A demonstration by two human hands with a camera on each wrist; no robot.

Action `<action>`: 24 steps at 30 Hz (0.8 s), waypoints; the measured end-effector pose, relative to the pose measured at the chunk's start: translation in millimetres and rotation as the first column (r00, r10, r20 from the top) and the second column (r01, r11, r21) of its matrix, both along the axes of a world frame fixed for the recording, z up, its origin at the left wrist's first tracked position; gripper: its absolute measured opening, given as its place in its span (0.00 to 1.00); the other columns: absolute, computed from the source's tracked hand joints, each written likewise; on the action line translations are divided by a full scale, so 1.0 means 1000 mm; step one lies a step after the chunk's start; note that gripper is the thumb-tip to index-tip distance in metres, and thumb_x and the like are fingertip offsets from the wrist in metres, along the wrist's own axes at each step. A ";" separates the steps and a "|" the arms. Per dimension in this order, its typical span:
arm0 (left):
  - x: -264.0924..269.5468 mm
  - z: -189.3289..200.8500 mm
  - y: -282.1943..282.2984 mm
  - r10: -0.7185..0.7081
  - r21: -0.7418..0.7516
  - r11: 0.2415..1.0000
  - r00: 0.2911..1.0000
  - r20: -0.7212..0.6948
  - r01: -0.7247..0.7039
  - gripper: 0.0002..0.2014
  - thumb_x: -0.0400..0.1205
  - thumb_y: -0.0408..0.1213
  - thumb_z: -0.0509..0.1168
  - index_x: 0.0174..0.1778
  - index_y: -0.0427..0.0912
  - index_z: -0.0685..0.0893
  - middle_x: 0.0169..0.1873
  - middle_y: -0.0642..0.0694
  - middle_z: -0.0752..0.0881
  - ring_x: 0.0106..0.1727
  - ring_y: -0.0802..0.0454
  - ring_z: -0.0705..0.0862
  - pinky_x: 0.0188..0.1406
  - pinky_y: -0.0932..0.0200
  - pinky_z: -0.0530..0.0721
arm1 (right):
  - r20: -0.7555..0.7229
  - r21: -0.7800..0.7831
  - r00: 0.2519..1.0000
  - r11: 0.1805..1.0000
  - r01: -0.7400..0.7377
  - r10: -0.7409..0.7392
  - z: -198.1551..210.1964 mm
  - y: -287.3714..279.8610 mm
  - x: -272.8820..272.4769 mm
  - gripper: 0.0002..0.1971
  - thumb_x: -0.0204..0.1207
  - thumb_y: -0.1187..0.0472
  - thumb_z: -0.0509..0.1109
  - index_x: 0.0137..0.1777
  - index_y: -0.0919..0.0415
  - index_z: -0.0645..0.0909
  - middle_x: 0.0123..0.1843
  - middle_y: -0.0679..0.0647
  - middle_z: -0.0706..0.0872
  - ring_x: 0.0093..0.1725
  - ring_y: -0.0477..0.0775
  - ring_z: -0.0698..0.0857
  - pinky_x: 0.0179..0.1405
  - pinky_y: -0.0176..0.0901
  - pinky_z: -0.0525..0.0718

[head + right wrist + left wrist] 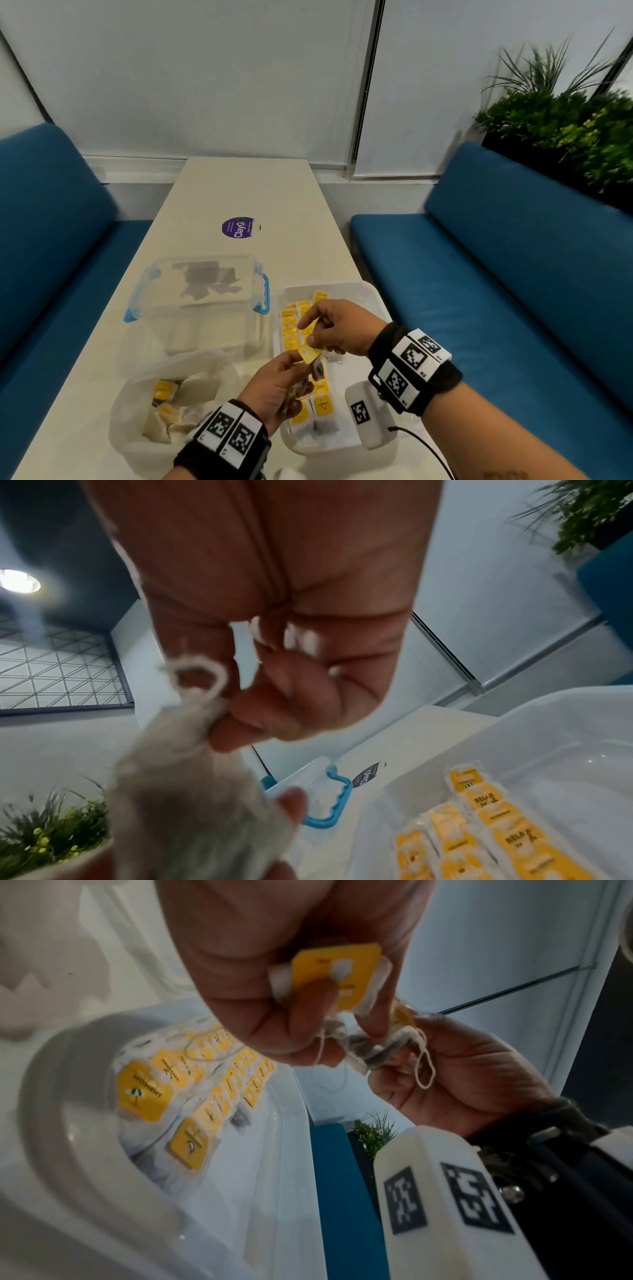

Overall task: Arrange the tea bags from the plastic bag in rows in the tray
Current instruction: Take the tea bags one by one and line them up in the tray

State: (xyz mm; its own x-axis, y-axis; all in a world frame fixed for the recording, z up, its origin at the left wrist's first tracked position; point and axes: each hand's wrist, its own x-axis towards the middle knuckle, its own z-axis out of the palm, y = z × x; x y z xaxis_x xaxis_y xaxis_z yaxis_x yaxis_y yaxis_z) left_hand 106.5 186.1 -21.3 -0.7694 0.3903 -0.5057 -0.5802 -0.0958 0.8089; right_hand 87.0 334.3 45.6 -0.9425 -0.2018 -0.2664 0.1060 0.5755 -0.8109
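While both hands work above the white tray [363, 291], the left hand [274, 387] pinches a tea bag [337, 974] by its yellow tag, its fingers [308, 1007] curled round the paper and a loose string [424, 1066] looping down below. The right hand [339, 329], held just beyond it over the tray, has thumb and fingers closed on the pale pouch end of a tea bag [192, 791]; from the wrist views it cannot be told whether the two hands share one bag or hold tangled ones. Inside the tray, rows of tea bags [291, 329] with yellow tags lie side by side along its left half, with more [322, 401] at the near end, partly hidden by the hands. To the left of the tray, a crumpled plastic bag [137, 404] sits open on the cream table [239, 192] with further tea bags [162, 389] inside. Behind it stands a clear container [195, 291] with blue clips, and a purple round sticker [239, 227] marks the tabletop farther back. Blue benches [496, 257] flank the table, and green plants [575, 116] rise behind the right one.
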 end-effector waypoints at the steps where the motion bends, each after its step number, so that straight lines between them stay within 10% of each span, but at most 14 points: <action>1: 0.001 0.000 0.001 -0.007 -0.010 1.000 1.000 -0.016 0.007 0.06 0.81 0.29 0.61 0.40 0.42 0.79 0.25 0.49 0.86 0.30 0.53 0.74 0.19 0.67 0.62 | 0.002 -0.020 1.000 1.000 0.016 -0.016 -0.002 0.000 0.001 0.09 0.74 0.68 0.72 0.47 0.53 0.79 0.28 0.48 0.80 0.19 0.36 0.76 0.21 0.26 0.73; 10: -0.002 0.000 0.006 0.096 -0.035 0.995 0.995 -0.035 -0.097 0.03 0.80 0.31 0.65 0.44 0.43 0.78 0.28 0.49 0.82 0.27 0.54 0.73 0.17 0.68 0.63 | -0.068 -0.061 0.961 0.963 0.264 -0.268 -0.018 0.006 0.011 0.11 0.73 0.62 0.74 0.31 0.54 0.79 0.27 0.48 0.80 0.25 0.41 0.76 0.23 0.27 0.73; 13: -0.004 -0.002 0.004 0.138 -0.001 0.990 0.990 0.038 -0.138 0.07 0.78 0.28 0.66 0.50 0.42 0.80 0.33 0.46 0.80 0.26 0.54 0.74 0.15 0.69 0.63 | -0.008 -0.237 0.928 0.902 0.360 -0.373 -0.011 0.022 0.005 0.06 0.75 0.62 0.73 0.36 0.58 0.84 0.29 0.49 0.82 0.30 0.42 0.79 0.23 0.30 0.72; 19: -0.006 -0.003 0.000 0.153 0.017 0.988 0.985 0.086 -0.155 0.10 0.77 0.26 0.66 0.52 0.39 0.81 0.33 0.44 0.79 0.27 0.53 0.75 0.12 0.70 0.65 | -0.076 -0.021 0.875 0.878 0.478 -0.478 -0.018 0.055 -0.007 0.08 0.76 0.63 0.71 0.47 0.68 0.88 0.32 0.48 0.82 0.32 0.41 0.77 0.22 0.20 0.72; 24: -0.012 -0.005 -0.002 0.175 0.014 0.984 0.980 0.098 -0.177 0.09 0.77 0.25 0.66 0.51 0.39 0.81 0.33 0.43 0.80 0.28 0.52 0.75 0.12 0.70 0.66 | -0.030 -0.143 0.879 0.872 0.468 -0.477 -0.019 0.057 -0.014 0.08 0.76 0.61 0.71 0.49 0.64 0.87 0.39 0.54 0.86 0.39 0.47 0.83 0.27 0.34 0.78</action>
State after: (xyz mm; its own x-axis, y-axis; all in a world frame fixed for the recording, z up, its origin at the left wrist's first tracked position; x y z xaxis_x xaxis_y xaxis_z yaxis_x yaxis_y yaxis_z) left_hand 94.7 184.4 -26.7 -0.7752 0.2652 -0.5733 -0.6276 -0.2209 0.7465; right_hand 73.3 391.2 26.9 -0.9476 0.2435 -0.2067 0.2863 0.3608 -0.8876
